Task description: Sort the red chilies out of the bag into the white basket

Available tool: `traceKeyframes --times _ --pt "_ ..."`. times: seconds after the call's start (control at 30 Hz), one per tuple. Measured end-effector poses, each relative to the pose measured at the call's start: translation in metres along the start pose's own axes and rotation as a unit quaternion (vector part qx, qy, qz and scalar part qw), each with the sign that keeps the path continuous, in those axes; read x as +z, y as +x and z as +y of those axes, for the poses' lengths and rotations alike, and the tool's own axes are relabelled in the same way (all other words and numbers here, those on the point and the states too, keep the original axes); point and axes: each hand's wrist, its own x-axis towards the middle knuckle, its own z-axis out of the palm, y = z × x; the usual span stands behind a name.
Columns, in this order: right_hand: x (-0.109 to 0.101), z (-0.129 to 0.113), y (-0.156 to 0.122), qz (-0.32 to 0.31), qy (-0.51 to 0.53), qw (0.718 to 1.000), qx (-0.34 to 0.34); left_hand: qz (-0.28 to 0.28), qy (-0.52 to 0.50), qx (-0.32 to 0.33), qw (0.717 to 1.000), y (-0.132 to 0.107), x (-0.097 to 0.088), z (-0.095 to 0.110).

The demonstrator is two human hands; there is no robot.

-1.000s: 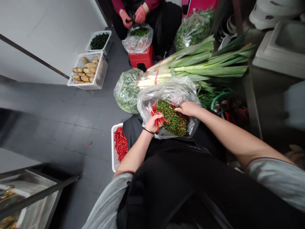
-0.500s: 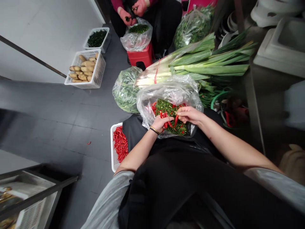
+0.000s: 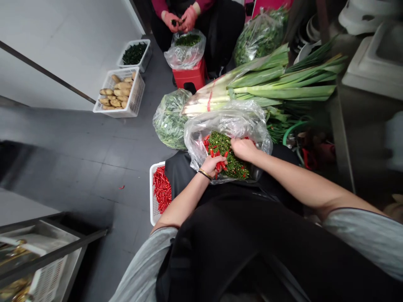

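Note:
On my lap a clear plastic bag (image 3: 197, 134) lies spread, holding green stems (image 3: 234, 165) and red chilli peppers. My left hand (image 3: 213, 164) is closed around several red chillies (image 3: 221, 164), whose ends stick out between thumb and fingers. Just to the right, over the stems, my right hand (image 3: 244, 149) is closed with its fingers pointing down and inward; what they pinch, if anything, is hidden. By my left thigh stands a white basket (image 3: 152, 209) with many loose red chillies (image 3: 161, 188) in it.
Leeks (image 3: 270, 90) and bagged greens (image 3: 170, 119) lie beyond the bag. Farther off, a person's pink-gloved hands (image 3: 181, 20) work above a bag on a red stool (image 3: 189, 76). A basket of brown roots (image 3: 119, 93) stands left; a metal rack (image 3: 63, 247) is lower left.
My right hand has moved slightly left and turned down into the stems; the red chilli it held no longer shows. The left hand keeps its chillies. The co-worker's hands have come together.

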Motion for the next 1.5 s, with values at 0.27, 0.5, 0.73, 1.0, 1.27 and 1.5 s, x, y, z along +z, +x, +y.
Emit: traceKeyframes --times 0.27,0.5,0.73,1.0,1.27,1.5 --pt "-0.022 0.067 0.065 0.132 0.089 0.974 0.164 -0.014 -0.039 -0.017 0.999 -0.001 -0.012 0.009" --pt "0.0 0.046 0.069 0.02 0.113 0.985 0.13 -0.035 -0.03 0.013 0.999 0.005 -0.014 0.003" --pt "-0.002 0.047 0.026 0.006 0.404 0.908 0.107 -0.014 -0.054 0.085 0.995 0.007 -0.015 0.002" --pt "-0.009 0.03 -0.014 0.051 0.532 0.844 0.037 -0.006 -0.018 0.174 0.985 0.015 0.006 0.004" --pt "-0.002 -0.005 -0.006 -0.006 0.623 0.782 0.031 -0.025 -0.031 0.173 0.984 0.02 0.0 -0.001" --pt "-0.01 -0.004 -0.026 -0.053 0.762 0.645 0.031 -0.081 -0.059 0.111 0.989 0.015 -0.005 -0.003"
